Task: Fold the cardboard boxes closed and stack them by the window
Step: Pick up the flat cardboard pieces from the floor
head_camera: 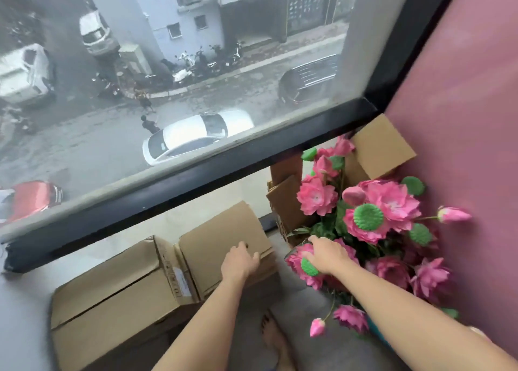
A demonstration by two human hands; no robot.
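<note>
1 head view — steeply down, near window [196, 90]

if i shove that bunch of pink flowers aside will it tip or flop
Probably floppy: the pink flowers sit on thin stems splaying many ways. Likely top-heavy, so it may tip. The right hand rests among the blooms; whatever holds the stems is hidden.
</note>
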